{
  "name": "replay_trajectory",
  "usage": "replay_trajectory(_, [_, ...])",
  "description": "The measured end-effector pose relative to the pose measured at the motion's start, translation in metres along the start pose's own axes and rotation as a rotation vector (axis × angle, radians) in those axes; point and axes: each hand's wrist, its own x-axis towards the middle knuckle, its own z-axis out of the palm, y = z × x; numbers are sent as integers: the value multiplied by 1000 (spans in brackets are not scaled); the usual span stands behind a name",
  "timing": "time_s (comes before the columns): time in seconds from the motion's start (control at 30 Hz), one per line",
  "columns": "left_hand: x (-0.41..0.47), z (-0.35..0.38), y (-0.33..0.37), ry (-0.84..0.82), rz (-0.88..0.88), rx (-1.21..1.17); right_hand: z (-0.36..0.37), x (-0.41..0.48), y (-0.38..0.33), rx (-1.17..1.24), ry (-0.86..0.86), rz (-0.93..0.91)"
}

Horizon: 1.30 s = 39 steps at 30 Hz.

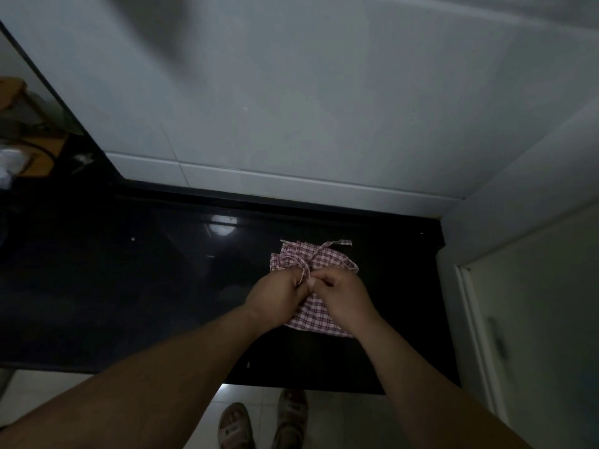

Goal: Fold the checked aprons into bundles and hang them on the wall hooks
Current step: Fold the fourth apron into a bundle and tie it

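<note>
Sandalled feet [235,427] stand on pale floor, just this side of the black counter [129,286]. On the counter, right of its middle, lies the checked apron [316,317], folded into a bundle. Both hands are together on top of it: left hand [275,296] and right hand [343,296], knuckles touching, each pinching the tie strings [304,265]. Beyond the counter's far edge are white wall tiles [291,108].

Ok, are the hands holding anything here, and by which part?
Both the left hand and right hand pinch the tie straps of the folded checked apron lying on the black counter.
</note>
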Motion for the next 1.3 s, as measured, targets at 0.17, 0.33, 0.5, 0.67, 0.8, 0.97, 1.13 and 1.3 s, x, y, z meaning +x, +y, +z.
replay_trajectory(0.17, [-3, -7, 2, -41, 78, 7, 3, 9, -6, 32, 46, 107])
replay_trajectory(0.33, [-1, -25, -16, 62, 256, 540, -1, 2, 5, 95, 71, 126])
replay_trajectory(0.5, [-3, -20, -28, 54, 330, 663, 4, -15, 21, 101, 267, 115])
replay_trajectory(0.67, [-10, -24, -27, 54, 298, 708, 6, -17, 15, 187, 495, 219])
replay_trajectory(0.8, [-14, -18, -20, 3, 265, 818, 17, -17, -18, 155, 336, 25])
replay_trajectory(0.97, [-14, -27, -13, -71, 256, 777, 21, 16, -23, -91, 70, -12])
replay_trajectory(1.13, [-3, -53, -5, 146, -144, -56, 26, 35, -20, -315, -98, -91])
replay_trajectory(1.3, [45, -69, 24, 155, -243, -269, 31, 22, -15, -191, -196, -145])
